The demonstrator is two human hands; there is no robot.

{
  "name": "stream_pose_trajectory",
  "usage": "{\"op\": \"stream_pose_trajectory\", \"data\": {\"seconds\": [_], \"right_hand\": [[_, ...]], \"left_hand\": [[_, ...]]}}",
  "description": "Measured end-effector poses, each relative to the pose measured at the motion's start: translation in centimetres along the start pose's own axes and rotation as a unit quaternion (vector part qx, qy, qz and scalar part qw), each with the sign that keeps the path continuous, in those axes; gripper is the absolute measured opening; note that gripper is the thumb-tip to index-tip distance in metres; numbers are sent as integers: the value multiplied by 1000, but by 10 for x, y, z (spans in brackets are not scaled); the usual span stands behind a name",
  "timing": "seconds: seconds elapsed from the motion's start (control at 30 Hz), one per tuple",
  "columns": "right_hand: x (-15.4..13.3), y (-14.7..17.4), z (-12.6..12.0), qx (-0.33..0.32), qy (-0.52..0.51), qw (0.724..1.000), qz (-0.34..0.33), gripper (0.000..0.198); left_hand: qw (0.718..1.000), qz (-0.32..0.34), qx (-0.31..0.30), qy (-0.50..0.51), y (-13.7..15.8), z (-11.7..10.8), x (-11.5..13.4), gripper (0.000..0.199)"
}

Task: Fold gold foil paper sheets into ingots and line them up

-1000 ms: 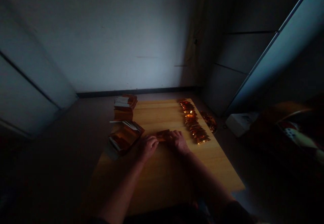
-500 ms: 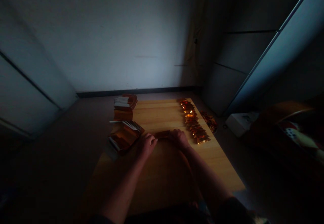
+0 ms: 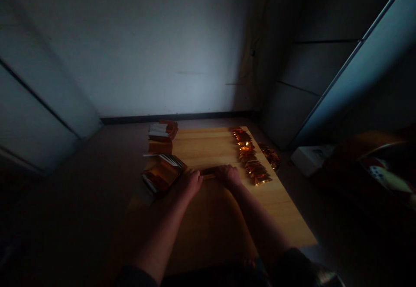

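Observation:
Between my hands lies a sheet of shiny copper-gold foil paper [image 3: 209, 173], partly folded into a narrow strip just above the wooden table [image 3: 208, 146]. My left hand [image 3: 193, 180] is closed on its left end. At the other end my right hand [image 3: 229, 175] is closed as well, its fingertips partly hidden. Close by my left hand rests a loose stack of foil sheets [image 3: 164, 172] with white edges. To the right of my right hand runs a row of folded gold foil pieces [image 3: 249, 155], standing packed against one another.
A second stack of foil sheets [image 3: 161, 137] sits at the table's far left corner. Beyond the right edge, lower down, is a heap of folded gold foil [image 3: 270, 155]. A white box [image 3: 310, 158] stands on the floor at right. The wall [image 3: 169, 62] rises behind the table.
The foil strip between my hands shows a slightly different fold, with a lighter lower edge. Both hands stay nearly in place. The whole view has shifted a little.

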State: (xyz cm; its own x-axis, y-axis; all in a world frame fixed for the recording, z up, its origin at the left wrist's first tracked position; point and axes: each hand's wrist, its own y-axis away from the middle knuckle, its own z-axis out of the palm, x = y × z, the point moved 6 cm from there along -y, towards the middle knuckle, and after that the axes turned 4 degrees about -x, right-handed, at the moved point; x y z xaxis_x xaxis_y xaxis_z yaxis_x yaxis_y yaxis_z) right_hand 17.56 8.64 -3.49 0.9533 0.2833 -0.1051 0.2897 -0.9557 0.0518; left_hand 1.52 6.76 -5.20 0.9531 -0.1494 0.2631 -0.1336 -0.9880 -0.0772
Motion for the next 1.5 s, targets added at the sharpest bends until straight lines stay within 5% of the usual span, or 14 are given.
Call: {"op": "stream_pose_trajectory", "data": {"seconds": [0.47,0.63,0.9,1.17,1.5], "right_hand": [[-1,-6,0,-26,-13,999,33,24],[6,-4,0,-11,-40,997,64,26],[-24,0,1,20,-52,995,-84,20],[-16,2,7,34,-89,994,-51,22],[-15,14,8,90,-151,982,69,22]], "left_hand": [[995,-51,-46,-66,-2,-4,8,19],[995,-49,24,-84,6,-15,16,13],[987,98,62,-108,13,-12,39,24],[985,100,63,-125,28,-15,40,26],[994,37,45,-94,46,-17,39,32]]}}
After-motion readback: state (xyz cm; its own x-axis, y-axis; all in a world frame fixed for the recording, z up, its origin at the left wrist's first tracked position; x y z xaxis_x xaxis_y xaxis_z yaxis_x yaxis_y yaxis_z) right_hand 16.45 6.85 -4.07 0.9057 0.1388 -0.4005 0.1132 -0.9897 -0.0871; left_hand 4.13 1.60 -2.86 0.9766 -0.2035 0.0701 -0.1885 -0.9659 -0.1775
